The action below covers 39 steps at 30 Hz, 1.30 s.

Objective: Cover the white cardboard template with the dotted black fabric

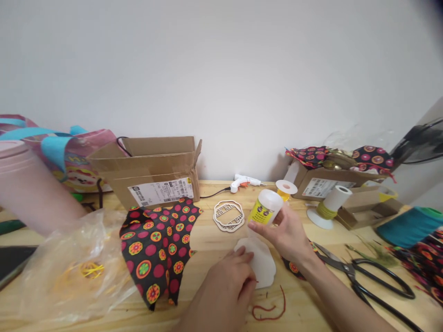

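My right hand [285,233] grips a translucent white glue bottle [266,207] with a yellow label. Its broad end tilts upward, and its lower end is hidden behind my fingers. Below it lies a white scallop-edged card [263,265] on the wooden table. My left hand [230,281] holds the card's left side down, with bent fingers pressed on it; what lies beneath them is hidden. A loose red cord [273,318] curls just in front of the card. Beyond the card rests a pale wooden lattice frame [228,216] with a scalloped outline.
Patterned black fabric [161,244] and a clear plastic bag [79,272] lie left. Black-handled scissors [349,269] lie right, near a teal thread cone [408,226]. Behind are a cardboard box [152,180], a white glue gun [244,182] and a second filled box [332,182].
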Tool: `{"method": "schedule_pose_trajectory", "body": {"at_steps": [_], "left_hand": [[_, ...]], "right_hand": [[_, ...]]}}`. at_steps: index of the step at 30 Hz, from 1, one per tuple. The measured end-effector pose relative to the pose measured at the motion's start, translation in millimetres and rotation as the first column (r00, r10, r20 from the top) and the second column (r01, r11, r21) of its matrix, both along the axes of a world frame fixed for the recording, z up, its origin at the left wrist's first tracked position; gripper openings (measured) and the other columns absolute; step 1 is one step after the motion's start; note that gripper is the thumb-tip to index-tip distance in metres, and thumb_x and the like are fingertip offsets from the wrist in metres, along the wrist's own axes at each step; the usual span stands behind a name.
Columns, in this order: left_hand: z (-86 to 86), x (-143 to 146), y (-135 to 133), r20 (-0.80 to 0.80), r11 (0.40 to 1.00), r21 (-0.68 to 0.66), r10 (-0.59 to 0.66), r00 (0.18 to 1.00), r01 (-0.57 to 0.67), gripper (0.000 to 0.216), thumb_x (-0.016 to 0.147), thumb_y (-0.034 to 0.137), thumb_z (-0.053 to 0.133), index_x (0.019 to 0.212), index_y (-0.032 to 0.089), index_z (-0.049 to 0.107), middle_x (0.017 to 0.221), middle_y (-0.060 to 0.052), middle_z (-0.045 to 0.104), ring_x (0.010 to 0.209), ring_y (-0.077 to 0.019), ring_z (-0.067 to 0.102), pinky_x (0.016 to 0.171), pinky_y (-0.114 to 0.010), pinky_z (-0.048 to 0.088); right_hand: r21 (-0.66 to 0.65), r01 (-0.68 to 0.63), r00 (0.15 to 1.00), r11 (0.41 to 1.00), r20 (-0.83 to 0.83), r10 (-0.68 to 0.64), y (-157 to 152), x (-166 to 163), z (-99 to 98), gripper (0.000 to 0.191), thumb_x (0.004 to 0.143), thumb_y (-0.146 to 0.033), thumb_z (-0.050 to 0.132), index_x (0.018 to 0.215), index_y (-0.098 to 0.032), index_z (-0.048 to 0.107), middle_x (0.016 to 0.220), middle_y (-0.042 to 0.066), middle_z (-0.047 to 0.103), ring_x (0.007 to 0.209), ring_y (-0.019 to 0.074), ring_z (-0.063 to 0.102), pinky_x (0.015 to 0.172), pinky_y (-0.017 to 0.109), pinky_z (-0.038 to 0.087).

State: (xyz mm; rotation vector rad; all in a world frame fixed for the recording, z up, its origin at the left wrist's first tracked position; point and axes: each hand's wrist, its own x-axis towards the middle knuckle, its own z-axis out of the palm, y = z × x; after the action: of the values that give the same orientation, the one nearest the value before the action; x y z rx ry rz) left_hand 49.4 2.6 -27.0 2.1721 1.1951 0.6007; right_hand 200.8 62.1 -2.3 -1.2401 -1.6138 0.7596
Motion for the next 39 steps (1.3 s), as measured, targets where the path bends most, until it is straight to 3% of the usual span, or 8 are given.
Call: {"method": "schedule_pose_trajectory", "body": {"at_steps": [11, 22, 33, 39], "left_hand": [[0.2, 1.0, 1.2, -0.008, 0.999, -0.027, 0.022, 1.000, -0.022, 0.021, 0.076, 0.014, 0.044, 0.073, 0.021, 0.063, 0.118, -0.004, 0.056, 0.116, -0.0187, 0.042, 0.096, -0.034, 0.035], [7.0, 3.4, 1.0, -0.025, 0.998, -0.041, 0.036, 0.999, -0.037, 0.020, 0.076, 0.013, 0.045, 0.070, 0.021, 0.062, 0.111, -0.004, 0.061, 0.112, -0.0180, 0.046, 0.094, -0.029, 0.037], [5.7, 3.2, 0.9, -0.079, 0.997, -0.042, 0.055, 0.995, -0.058, 0.021, 0.077, 0.017, 0.043, 0.072, 0.021, 0.063, 0.113, -0.005, 0.060, 0.116, -0.0203, 0.041, 0.093, -0.034, 0.038], [11.1, 5.8, 1.7, -0.105, 0.998, -0.035, 0.051, 0.993, -0.055, 0.022, 0.076, 0.018, 0.043, 0.073, 0.020, 0.064, 0.114, -0.007, 0.058, 0.115, -0.0208, 0.043, 0.093, -0.036, 0.038]], "right_hand": [[0.019, -0.007, 1.000, 1.000, -0.011, 0.007, 0.1, -1.1, 1.7, 0.035, 0.059, -0.035, 0.069, 0.085, -0.018, 0.052, 0.075, 0.004, 0.062, 0.068, 0.0214, 0.060, 0.057, 0.033, 0.049], [0.094, -0.023, 0.999, 0.995, 0.029, 0.020, -0.9, 0.7, 1.0, 0.042, 0.061, -0.036, 0.069, 0.096, -0.019, 0.054, 0.082, 0.004, 0.063, 0.071, 0.0207, 0.059, 0.060, 0.033, 0.048], [0.183, -0.027, 0.995, 0.983, 0.102, 0.009, -0.1, 2.6, 0.1, 0.030, 0.060, -0.034, 0.069, 0.081, -0.020, 0.053, 0.070, -0.001, 0.057, 0.063, 0.0164, 0.055, 0.055, 0.027, 0.044], [0.186, -0.075, 0.996, 0.980, 0.058, 0.065, 0.5, 2.9, 1.5, 0.033, 0.061, -0.033, 0.069, 0.087, -0.020, 0.053, 0.071, -0.001, 0.058, 0.064, 0.0159, 0.055, 0.057, 0.028, 0.044]]}}
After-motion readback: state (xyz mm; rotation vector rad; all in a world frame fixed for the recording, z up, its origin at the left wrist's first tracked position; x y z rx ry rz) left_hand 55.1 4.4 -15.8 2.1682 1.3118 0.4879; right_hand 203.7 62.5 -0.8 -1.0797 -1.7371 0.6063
